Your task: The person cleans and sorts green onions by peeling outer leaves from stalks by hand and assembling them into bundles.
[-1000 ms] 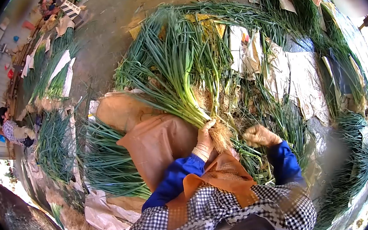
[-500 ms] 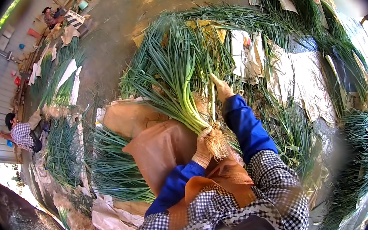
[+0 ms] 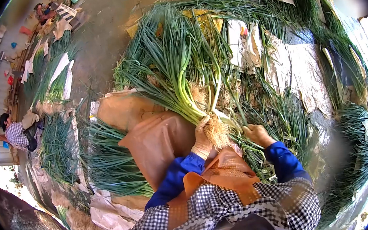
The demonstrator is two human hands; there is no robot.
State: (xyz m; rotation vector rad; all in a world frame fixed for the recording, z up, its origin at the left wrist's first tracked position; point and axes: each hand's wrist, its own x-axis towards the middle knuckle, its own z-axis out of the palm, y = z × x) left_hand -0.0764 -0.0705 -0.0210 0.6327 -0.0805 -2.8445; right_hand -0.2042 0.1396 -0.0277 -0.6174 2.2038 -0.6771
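Note:
My left hand point(image 3: 201, 138) is closed round the base of a bunch of long green onions point(image 3: 185, 92), just behind their pale roots point(image 3: 216, 131). The leaves fan out away from me over other greens. To the right of the roots, my right hand point(image 3: 258, 134) pinches a thin leaf or stalk point(image 3: 233, 123) that runs to the base of the bunch. A brown sheet point(image 3: 161, 135) covers my lap, left of my left hand.
More green onions point(image 3: 112, 160) lie at the left. Pale sacks point(image 3: 303, 75) and loose leaves spread on the right. A person point(image 3: 17, 132) in a checked top sits at the far left, another point(image 3: 43, 13) at the upper left.
My right hand reached forward along a stalk half a second ago and is now back near me, right of the roots, with a strip pulled aside. My left hand keeps its hold.

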